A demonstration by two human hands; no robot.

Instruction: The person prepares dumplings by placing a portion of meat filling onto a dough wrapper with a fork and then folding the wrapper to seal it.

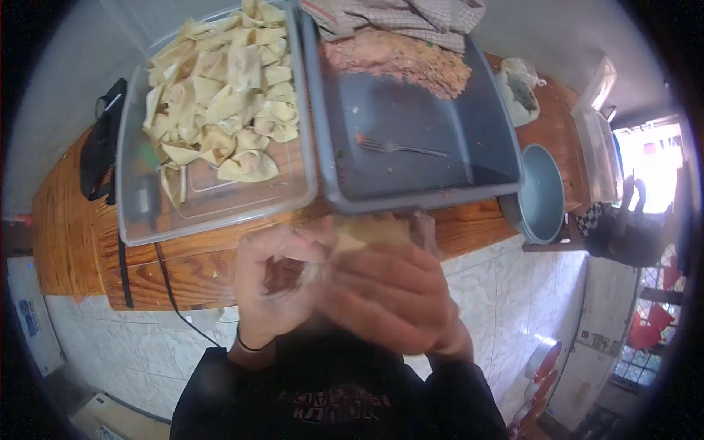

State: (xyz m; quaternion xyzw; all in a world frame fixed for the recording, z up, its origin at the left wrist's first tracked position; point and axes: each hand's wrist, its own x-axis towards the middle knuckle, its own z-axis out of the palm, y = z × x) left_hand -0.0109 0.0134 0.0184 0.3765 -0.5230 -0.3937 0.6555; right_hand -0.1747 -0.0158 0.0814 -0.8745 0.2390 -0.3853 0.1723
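Close to my body, in front of the two tubs, my hands are together around a pale yellow wonton (375, 230), partly covered by fingers and blurred. My left hand (268, 282) is curled, thumb and fingertips closed at the wonton's left side. Across its near side lies my right hand (392, 297), its fingers bent round the dough. A clear plastic tub (220, 226) at the left holds many folded wontons (227, 95). To its right, a grey tub (425, 192) contains pink minced filling (400, 59) at the far end and a fork (400, 148).
A checked cloth (396, 16) covers the filling's far part. Right of the grey tub are a blue-grey bowl (543, 194) and a plastic bag (519, 92). A black bag (99, 158) lies left, with a dark cord (167, 282) hanging over the wooden table's (180, 275) near edge.
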